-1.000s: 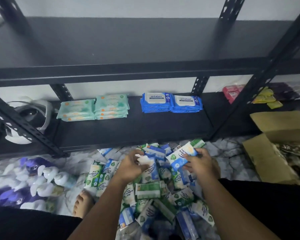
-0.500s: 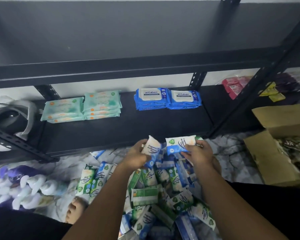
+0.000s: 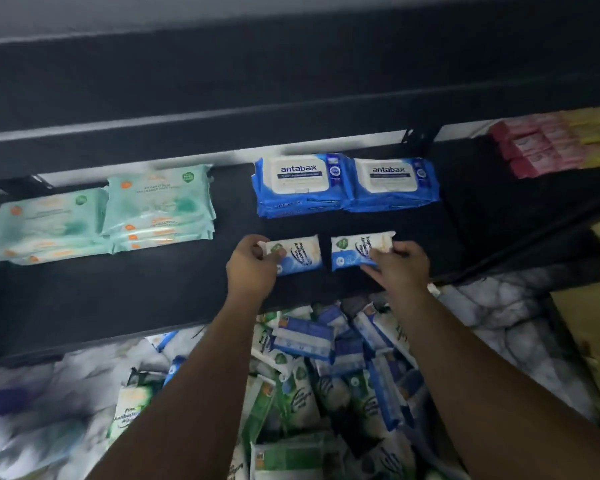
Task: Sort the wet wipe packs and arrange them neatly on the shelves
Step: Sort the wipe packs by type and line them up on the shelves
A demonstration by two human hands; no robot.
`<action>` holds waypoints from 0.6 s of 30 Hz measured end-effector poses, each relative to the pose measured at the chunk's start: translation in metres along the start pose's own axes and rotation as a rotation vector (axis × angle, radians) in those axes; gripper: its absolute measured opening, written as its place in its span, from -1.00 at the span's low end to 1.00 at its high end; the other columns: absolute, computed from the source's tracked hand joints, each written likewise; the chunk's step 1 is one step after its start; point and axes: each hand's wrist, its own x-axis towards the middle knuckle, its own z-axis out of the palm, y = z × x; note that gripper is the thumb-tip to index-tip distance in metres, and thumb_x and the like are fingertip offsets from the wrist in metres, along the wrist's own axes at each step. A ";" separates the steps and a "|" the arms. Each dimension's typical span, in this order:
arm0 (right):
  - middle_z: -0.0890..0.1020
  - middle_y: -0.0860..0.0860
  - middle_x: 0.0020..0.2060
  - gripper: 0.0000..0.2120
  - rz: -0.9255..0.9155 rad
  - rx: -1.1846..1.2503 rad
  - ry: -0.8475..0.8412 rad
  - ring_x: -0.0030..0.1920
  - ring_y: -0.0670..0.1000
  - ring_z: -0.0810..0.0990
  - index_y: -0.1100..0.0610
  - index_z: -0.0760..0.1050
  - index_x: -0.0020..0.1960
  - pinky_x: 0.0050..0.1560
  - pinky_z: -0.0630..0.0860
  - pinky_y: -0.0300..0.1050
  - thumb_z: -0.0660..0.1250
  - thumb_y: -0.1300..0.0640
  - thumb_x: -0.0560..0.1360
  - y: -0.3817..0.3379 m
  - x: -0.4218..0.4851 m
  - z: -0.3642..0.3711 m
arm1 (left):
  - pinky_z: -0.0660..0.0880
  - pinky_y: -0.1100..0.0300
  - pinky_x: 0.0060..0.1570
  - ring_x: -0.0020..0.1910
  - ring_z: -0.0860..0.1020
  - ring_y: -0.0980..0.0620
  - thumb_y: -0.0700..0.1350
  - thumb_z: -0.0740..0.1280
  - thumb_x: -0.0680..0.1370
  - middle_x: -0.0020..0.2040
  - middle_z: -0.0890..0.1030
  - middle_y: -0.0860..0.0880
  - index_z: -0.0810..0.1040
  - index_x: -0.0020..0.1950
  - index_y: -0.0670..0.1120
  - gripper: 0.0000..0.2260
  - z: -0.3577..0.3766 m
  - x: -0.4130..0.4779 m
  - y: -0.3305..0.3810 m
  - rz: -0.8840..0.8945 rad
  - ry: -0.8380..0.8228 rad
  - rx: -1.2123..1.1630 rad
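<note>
Hands both at the lower shelf (image 3: 146, 296); left hand (image 3: 253, 268) pinches the left end of one small blue-and-white pack (image 3: 298, 252), fingers (image 3: 271, 254) curled over its edge; right hand (image 3: 400, 268) grips the right end of a second small pack (image 3: 352, 251), thumb and fingers closed on it. The two lie side by side with a narrow gap between them, print running sideways; whether they rest on the shelf board or sit just above it, cannot tell. Directly behind them: two stacks of blue antabax packs (image 3: 300, 185), touching each other, lids up. Further left on the same shelf: two stacks of mint-green packs (image 3: 156, 202), also touching, well apart from the blue ones. Far right, in the neighbouring bay: pink packs (image 3: 541, 150) beside yellow packs (image 3: 598, 133) — both blurred. Floor (image 3: 499, 317) marble-patterned; on it, below the shelf front, a loose pile of small green and blue packs (image 3: 312, 375) — under and between the forearms.
</note>
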 end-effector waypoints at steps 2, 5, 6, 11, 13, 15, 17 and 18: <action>0.52 0.14 -0.05 -0.72 -0.018 -0.038 -0.007 -0.02 0.13 0.63 0.15 0.41 -0.13 -0.15 0.68 0.00 0.44 0.44 0.46 0.002 0.019 0.015 | 0.65 -0.12 -0.04 -0.11 0.65 -0.08 -0.04 0.54 0.47 -0.19 0.60 0.09 0.54 -0.06 0.10 -0.81 0.008 0.021 -0.003 -0.010 0.005 -0.011; 0.51 0.07 -0.08 -0.76 -0.062 -0.146 0.007 -0.08 0.05 0.64 0.14 0.42 -0.09 -0.13 0.69 -0.01 0.46 0.37 0.48 0.006 0.041 0.032 | 0.65 -0.12 -0.04 -0.08 0.66 -0.08 0.02 0.55 0.45 -0.10 0.62 0.04 0.54 0.01 0.06 -0.75 0.017 0.047 -0.006 -0.015 0.026 0.002; 0.54 0.06 -0.09 -0.79 -0.103 -0.266 0.027 -0.13 0.02 0.64 0.15 0.44 -0.07 -0.16 0.68 -0.02 0.47 0.31 0.48 0.008 0.047 0.036 | 0.65 -0.04 -0.05 -0.08 0.65 -0.06 0.03 0.55 0.45 -0.07 0.62 0.03 0.54 0.06 0.02 -0.71 0.018 0.053 -0.006 -0.016 0.037 0.017; 0.52 0.10 0.03 -0.75 -0.377 -0.812 0.050 -0.08 0.13 0.58 0.21 0.57 0.00 -0.01 0.56 0.00 0.47 0.03 0.49 0.018 0.063 0.044 | 0.30 0.44 -0.35 -0.17 0.52 0.08 0.00 0.50 0.51 -0.07 0.60 0.01 0.57 0.11 -0.07 -0.74 0.017 0.069 0.001 0.008 0.086 0.147; 0.47 0.14 0.08 -0.71 -0.414 -0.855 0.048 -0.07 0.17 0.58 0.25 0.60 0.02 0.02 0.56 0.01 0.45 0.01 0.51 0.019 0.065 0.047 | 0.32 0.36 -0.27 -0.15 0.54 0.05 -0.02 0.49 0.52 -0.09 0.60 0.02 0.58 0.10 -0.07 -0.77 0.018 0.071 0.002 0.025 0.100 0.168; 0.46 0.16 0.10 -0.71 -0.426 -0.885 0.035 -0.08 0.16 0.57 0.26 0.62 0.06 0.00 0.52 -0.05 0.43 0.02 0.53 0.019 0.067 0.050 | 0.33 0.37 -0.30 -0.13 0.56 0.04 -0.03 0.47 0.53 -0.09 0.61 0.01 0.58 0.11 -0.07 -0.78 0.020 0.070 0.002 0.024 0.106 0.178; 0.46 0.17 0.13 -0.70 -0.418 -0.891 0.023 -0.06 0.15 0.57 0.25 0.62 0.10 0.00 0.49 -0.09 0.42 0.01 0.54 0.018 0.067 0.050 | 0.40 0.30 -0.20 -0.09 0.57 0.00 -0.01 0.46 0.53 -0.05 0.62 -0.02 0.58 0.13 -0.08 -0.76 0.021 0.069 0.002 0.026 0.110 0.199; 0.45 0.16 0.15 -0.68 -0.411 -0.893 0.022 -0.03 0.16 0.58 0.24 0.61 0.13 0.01 0.49 -0.09 0.41 0.01 0.54 0.017 0.067 0.051 | 0.42 0.22 -0.13 -0.06 0.58 -0.03 0.02 0.45 0.53 -0.03 0.63 -0.04 0.58 0.13 -0.09 -0.74 0.021 0.069 0.002 0.033 0.110 0.225</action>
